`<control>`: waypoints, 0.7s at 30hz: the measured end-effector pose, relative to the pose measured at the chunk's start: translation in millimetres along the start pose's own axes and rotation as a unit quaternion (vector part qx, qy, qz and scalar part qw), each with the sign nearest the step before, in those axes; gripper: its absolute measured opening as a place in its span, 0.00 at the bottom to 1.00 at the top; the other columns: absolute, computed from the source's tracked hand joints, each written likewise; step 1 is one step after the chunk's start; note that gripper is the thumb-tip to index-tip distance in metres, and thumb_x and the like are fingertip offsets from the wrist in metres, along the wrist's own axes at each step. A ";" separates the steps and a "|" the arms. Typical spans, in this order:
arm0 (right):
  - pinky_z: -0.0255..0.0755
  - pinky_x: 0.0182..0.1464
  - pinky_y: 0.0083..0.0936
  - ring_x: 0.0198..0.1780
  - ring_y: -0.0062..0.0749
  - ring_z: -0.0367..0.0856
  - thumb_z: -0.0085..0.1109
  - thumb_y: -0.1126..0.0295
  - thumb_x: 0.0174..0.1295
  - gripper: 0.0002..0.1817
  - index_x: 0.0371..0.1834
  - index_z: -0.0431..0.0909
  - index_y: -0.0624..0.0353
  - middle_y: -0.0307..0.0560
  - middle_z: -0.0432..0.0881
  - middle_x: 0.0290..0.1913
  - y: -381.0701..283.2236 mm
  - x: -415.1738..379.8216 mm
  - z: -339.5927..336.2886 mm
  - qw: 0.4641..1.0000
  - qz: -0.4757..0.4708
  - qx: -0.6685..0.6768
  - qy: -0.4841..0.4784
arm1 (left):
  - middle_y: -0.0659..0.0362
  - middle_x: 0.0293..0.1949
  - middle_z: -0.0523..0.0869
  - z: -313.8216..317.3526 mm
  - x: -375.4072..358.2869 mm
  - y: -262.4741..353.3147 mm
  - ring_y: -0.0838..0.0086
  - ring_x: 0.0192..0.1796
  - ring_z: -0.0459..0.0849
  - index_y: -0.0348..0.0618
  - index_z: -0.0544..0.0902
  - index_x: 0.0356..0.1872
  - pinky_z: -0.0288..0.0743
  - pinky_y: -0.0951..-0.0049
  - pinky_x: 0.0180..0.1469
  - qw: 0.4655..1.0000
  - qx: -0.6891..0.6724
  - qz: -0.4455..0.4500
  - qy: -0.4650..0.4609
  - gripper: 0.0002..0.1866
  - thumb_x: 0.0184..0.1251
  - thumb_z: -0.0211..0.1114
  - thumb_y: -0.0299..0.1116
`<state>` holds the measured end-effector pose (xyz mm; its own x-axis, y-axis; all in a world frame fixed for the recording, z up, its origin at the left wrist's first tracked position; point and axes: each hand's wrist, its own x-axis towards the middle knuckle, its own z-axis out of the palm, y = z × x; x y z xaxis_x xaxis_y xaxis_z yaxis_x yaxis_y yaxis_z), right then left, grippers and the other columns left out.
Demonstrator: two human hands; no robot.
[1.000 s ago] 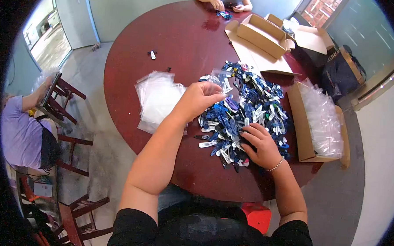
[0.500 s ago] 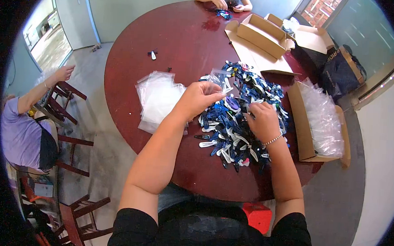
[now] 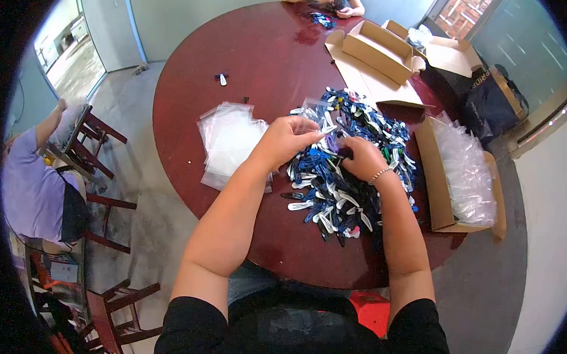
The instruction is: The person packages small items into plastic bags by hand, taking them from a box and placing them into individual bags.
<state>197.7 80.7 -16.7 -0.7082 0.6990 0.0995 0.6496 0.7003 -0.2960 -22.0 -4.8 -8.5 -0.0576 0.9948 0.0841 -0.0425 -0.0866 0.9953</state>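
Observation:
A large pile of dark blue, black and white hair clips lies on the round red table. Over the pile's left side, my left hand pinches a small clear plastic bag, with a white clip at its fingertips. My right hand, with a beaded bracelet on the wrist, is close beside it on the right; its fingers are bent over the clips, and what they hold is too small to name. A stack of clear bags lies left of my left hand.
On the right stands a cardboard box full of filled clear bags. Open cardboard boxes sit at the back right. A co-worker's hands are at the far edge. Another person sits at the left near wooden stools.
My right hand has moved left and slightly up, closer to my left hand, which stays nearly in place. The person at the left has moved an arm back leftwards.

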 end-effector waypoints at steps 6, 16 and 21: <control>0.75 0.44 0.27 0.39 0.30 0.82 0.64 0.73 0.52 0.16 0.46 0.80 0.60 0.46 0.84 0.37 -5.2 -24.5 -17.7 0.969 0.032 0.239 -0.059 | 0.59 0.39 0.87 0.8 0.7 -3.4 0.79 0.41 0.83 0.35 0.84 0.44 0.74 0.78 0.47 1.000 -0.003 -0.005 0.002 0.16 0.58 0.72 0.35; 0.76 0.46 0.20 0.40 0.22 0.82 0.59 0.77 0.62 0.10 0.45 0.80 0.67 0.43 0.85 0.40 1.2 -35.5 -32.8 0.925 0.082 0.369 -0.030 | 0.61 0.39 0.86 5.4 -2.5 0.5 0.80 0.42 0.82 0.36 0.84 0.44 0.74 0.78 0.48 1.000 0.021 -0.007 -0.009 0.16 0.58 0.72 0.35; 0.72 0.33 0.13 0.35 0.16 0.82 0.58 0.74 0.64 0.07 0.43 0.81 0.62 0.41 0.86 0.38 0.0 -35.3 -36.6 0.892 0.095 0.442 0.002 | 0.62 0.39 0.86 14.4 -10.0 11.3 0.81 0.42 0.81 0.38 0.84 0.45 0.73 0.78 0.46 0.999 0.008 -0.027 -0.017 0.17 0.57 0.73 0.36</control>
<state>232.8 61.3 14.6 -0.6070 0.7942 -0.0294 0.2853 0.1832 -0.9408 -7.6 -15.0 2.5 -0.0219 0.9992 0.0323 -0.0292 -0.0330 0.9990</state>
